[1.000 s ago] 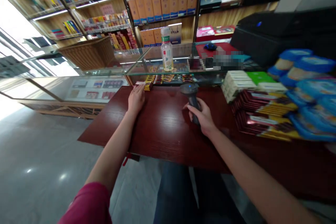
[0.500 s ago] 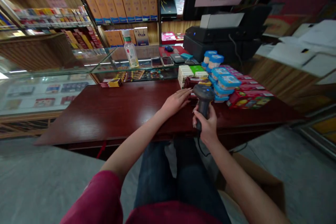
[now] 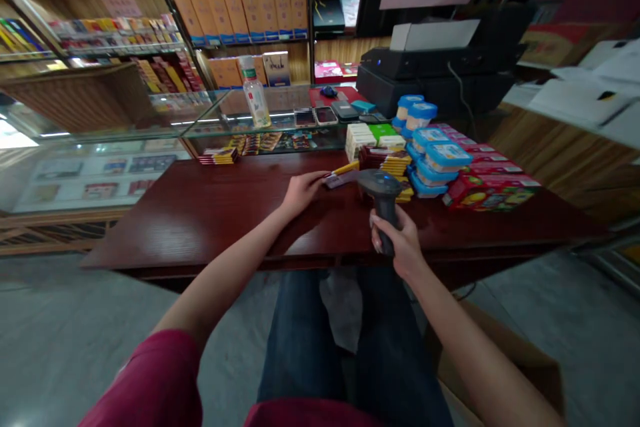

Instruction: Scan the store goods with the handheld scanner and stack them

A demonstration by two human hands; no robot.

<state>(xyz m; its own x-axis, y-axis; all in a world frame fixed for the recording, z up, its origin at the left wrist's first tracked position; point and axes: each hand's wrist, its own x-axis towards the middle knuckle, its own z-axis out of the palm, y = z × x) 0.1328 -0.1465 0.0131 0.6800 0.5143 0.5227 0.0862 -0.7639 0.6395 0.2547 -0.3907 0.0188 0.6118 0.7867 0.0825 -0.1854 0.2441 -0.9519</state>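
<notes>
The flat packet (image 3: 341, 175), dark red with a yellow edge, lies on the dark red wooden table (image 3: 210, 213), just left of the stacks of like packets (image 3: 395, 163). The left hand (image 3: 300, 192) rests on the table with its fingertips pinching the packet's near end. Just right of it, the right hand (image 3: 397, 243) is wrapped tightly around the handle of a dark handheld scanner (image 3: 383, 193), which stands upright with its head tipped toward the packet and a small blue light on top. Beyond the stacks sit blue-lidded tubs (image 3: 433, 157), red boxes (image 3: 490, 187), and white and green cartons (image 3: 373, 135). A separate small stack of packets (image 3: 219, 157) lies at the table's far left edge, against a glass counter (image 3: 165, 120). On the glass stand a clear plastic bottle (image 3: 255, 93) and several phones (image 3: 315, 117). A black printer (image 3: 430, 67) sits behind the goods, and shelves of boxed wares (image 3: 240, 10) fill the back wall.
</notes>
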